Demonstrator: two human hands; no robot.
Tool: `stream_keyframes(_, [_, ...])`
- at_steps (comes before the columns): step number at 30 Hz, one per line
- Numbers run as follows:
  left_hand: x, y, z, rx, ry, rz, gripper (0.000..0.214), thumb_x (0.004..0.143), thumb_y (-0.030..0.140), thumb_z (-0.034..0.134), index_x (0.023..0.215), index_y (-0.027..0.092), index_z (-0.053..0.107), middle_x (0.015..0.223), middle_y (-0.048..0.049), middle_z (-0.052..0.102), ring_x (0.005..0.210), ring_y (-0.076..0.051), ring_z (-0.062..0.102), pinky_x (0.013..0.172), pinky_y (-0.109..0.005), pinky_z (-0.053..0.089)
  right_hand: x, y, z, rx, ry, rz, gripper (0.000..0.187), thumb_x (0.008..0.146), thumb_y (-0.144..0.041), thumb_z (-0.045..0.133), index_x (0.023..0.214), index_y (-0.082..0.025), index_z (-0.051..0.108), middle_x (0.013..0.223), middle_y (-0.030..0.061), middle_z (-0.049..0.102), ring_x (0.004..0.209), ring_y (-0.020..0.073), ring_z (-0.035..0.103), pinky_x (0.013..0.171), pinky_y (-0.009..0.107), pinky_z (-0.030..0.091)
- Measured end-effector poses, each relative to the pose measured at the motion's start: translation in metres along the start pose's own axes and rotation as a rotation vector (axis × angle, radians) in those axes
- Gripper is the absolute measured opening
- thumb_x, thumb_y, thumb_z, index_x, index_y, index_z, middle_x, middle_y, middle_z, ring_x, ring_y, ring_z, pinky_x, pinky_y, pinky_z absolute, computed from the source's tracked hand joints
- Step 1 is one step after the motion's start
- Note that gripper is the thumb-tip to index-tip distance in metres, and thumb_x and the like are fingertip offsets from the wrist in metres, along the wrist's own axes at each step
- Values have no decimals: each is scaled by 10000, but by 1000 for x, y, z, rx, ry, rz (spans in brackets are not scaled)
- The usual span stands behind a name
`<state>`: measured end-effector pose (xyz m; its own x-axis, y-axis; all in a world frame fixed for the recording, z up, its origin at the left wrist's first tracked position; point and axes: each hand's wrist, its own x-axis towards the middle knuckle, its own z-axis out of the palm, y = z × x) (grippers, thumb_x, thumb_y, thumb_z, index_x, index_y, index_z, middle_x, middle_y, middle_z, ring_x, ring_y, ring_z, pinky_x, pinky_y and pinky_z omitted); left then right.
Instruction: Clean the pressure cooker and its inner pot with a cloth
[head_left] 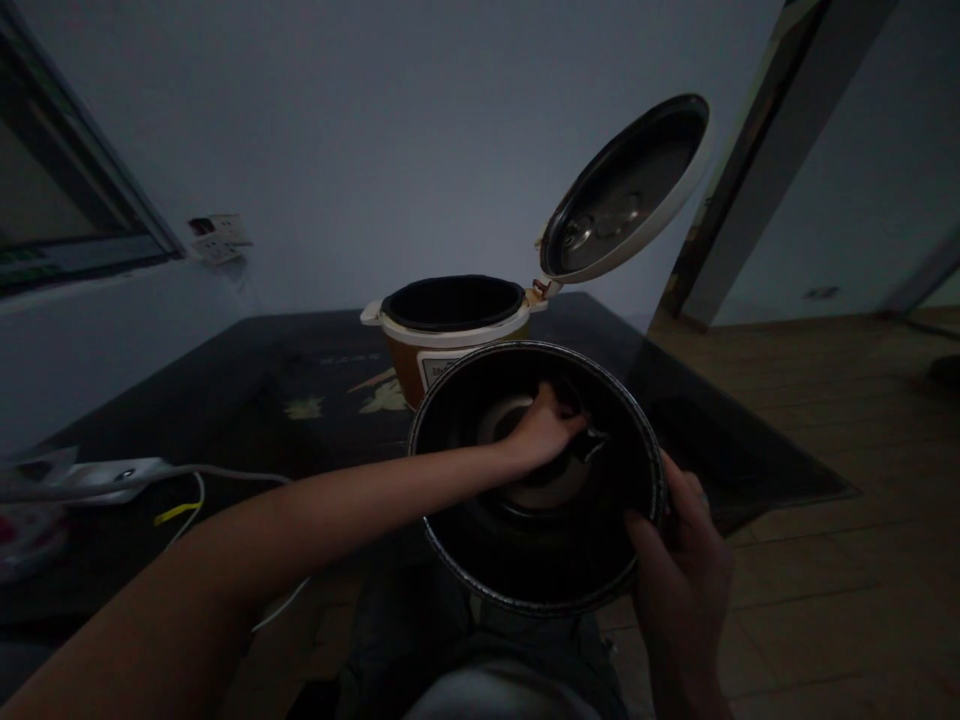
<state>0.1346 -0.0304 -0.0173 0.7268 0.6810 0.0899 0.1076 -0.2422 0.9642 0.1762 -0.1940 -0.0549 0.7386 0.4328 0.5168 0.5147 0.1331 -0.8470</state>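
A dark, round inner pot (540, 585) with a speckled rim is held tilted above my lap, its opening facing me. My right hand (686, 560) grips its right rim, thumb inside and fingers around the outside. My left hand (546, 432) reaches into the pot, its fingers closed on a dark cloth (589, 445) pressed near the inner wall and bottom. Part of the cloth is lost in the shadow. Just behind the pot stands an electric cooker (405, 355) with a white rim and orange-brown body. Its hinged lid (626, 190) is raised to the right.
The cooker stands on a dark table (315, 350) against a pale wall. At left lie a white power strip (112, 478), cables and a plastic bag (34, 540). Wall sockets (219, 238) are above. A dark flat object (697, 430) rests at the table's right.
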Motion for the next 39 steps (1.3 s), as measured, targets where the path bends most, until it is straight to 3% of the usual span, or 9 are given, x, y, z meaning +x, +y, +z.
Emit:
stream_keyframes(5, [-10,3,8,542,-359,184,572,805,271,672,1281,112,395,1182,-180,637,1026,-296,643,866,-404,510,0,0,0,11,-20,20,511,795,-264,600,1306,-272,613,1103,50,623,1032,236,572,844,380,450])
stream_keyframes(10, [-35,6,7,1038,-739,269,464,857,228,602,1288,106,480,1232,-207,646,1107,-341,644,899,-458,512,3,3,-1,27,-15,36,509,790,-254,599,1298,-275,615,1146,53,629,1076,248,575,894,405,446])
stream_keyframes(13, [-48,4,-1,1194,-873,310,537,843,106,558,1371,125,462,1203,-195,675,1073,-323,666,824,-433,550,4,5,-1,43,-10,43,506,787,-255,610,1292,-267,621,1146,56,631,1070,245,575,888,403,449])
stream_keyframes(16, [-53,-1,-14,1330,-948,204,476,815,77,575,1282,167,590,1047,-172,738,905,-300,718,651,-359,567,5,5,-1,46,-16,36,497,791,-263,613,1287,-261,625,1154,58,631,1043,236,579,860,389,453])
stream_keyframes(20, [-51,-7,-39,1465,-907,109,242,703,47,697,909,166,744,880,-155,763,788,-283,729,615,-327,549,6,2,-1,29,-20,12,484,786,-262,613,1269,-259,639,1118,53,633,998,220,582,791,349,457])
stream_keyframes(24, [-42,-11,-63,1546,-770,109,244,638,44,757,822,203,746,936,-125,771,854,-277,718,722,-368,539,6,-1,0,25,-43,6,489,791,-245,606,1279,-261,632,1078,44,628,954,203,584,759,322,460])
stream_keyframes(27, [-33,-8,-72,1625,-618,155,184,708,17,696,766,185,744,908,-131,769,959,-296,686,853,-435,490,5,-2,0,25,-40,-21,499,790,-240,607,1288,-264,626,1090,41,627,972,204,582,768,317,460])
stream_keyframes(32, [-22,2,-72,1688,-412,313,260,834,10,543,948,128,745,1146,-184,701,1128,-293,575,906,-422,431,2,0,0,25,-38,-22,490,803,-253,611,1292,-282,620,1090,34,627,985,207,583,791,325,460])
stream_keyframes(39, [-10,3,-64,1723,-291,615,318,970,111,415,1167,107,665,1269,-168,620,1170,-256,542,912,-378,433,-1,5,-1,15,-18,8,502,797,-276,609,1300,-281,611,1123,45,621,1025,235,576,828,369,456])
